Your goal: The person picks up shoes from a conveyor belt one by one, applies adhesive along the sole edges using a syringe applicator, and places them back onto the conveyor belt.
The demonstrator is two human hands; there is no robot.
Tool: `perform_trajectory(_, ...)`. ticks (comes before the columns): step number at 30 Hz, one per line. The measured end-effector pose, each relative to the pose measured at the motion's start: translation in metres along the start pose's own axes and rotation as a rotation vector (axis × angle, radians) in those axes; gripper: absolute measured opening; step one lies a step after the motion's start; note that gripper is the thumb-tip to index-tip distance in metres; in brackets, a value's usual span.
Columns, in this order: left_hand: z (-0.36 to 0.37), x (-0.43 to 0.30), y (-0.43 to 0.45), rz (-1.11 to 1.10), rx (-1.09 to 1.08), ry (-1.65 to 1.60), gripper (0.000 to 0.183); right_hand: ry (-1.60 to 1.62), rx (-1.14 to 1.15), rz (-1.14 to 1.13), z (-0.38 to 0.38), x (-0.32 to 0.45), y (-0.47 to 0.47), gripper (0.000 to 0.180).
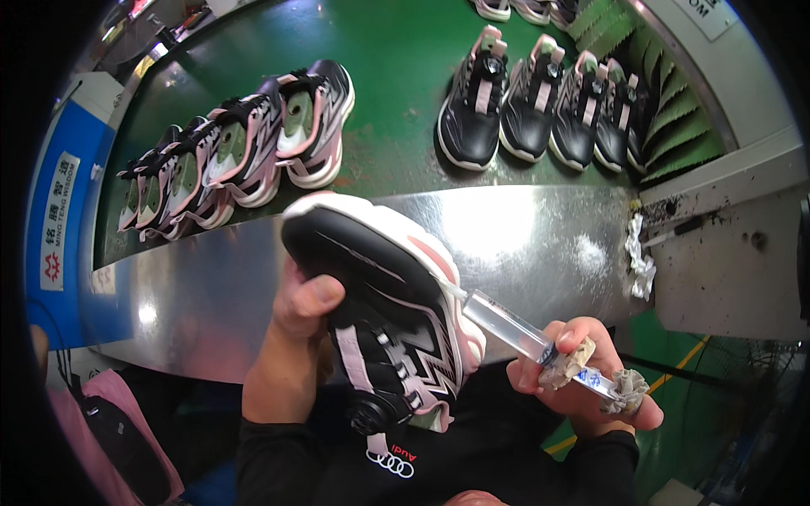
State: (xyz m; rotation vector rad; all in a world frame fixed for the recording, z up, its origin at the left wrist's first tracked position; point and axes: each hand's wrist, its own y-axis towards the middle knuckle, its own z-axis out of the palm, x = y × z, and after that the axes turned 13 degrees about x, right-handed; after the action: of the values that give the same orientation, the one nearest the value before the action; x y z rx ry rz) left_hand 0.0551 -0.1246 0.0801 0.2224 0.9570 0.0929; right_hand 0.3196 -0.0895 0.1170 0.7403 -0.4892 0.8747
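Note:
My left hand [304, 300] grips a black and pink sneaker [380, 253] by its toe end, the thumb on the black upper. The shoe is tilted on its side, its white and pink sole edge turned up and to the right. A dial fastener sits low on its tongue. In my right hand [582, 367] is a clear plastic syringe [509, 326], with the thumb at the wrapped plunger end. Crumpled wrapping covers the barrel's rear flange. The syringe tip meets the seam between upper and sole. Clear liquid appears to fill the barrel.
A metal ledge [209, 278] fronts a green conveyor belt [392, 69]. Matching sneakers stand in a left row [316, 126] and a right row [471, 107]. Green strip curtains [680, 133] hang at right. White residue [588, 256] and crumpled tissue [639, 259] lie on the ledge, near a brush-like tool [680, 229].

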Motion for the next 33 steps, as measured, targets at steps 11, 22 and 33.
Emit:
perform_trajectory(11,-0.009,0.008,-0.002,-0.051,-0.121,-0.318,0.071,0.0,0.037,-0.017,-0.016,-0.02,-0.033,0.114)
perform_trajectory(22,-0.04,0.011,-0.009,0.021,-0.118,-0.252,0.054,0.003,0.033,0.051,-0.007,-0.024,-0.059,0.109)
perform_trajectory(33,-0.05,0.013,-0.006,-0.041,-0.168,-0.218,0.043,-0.083,-0.003,0.091,-0.002,-0.026,-0.086,0.103)
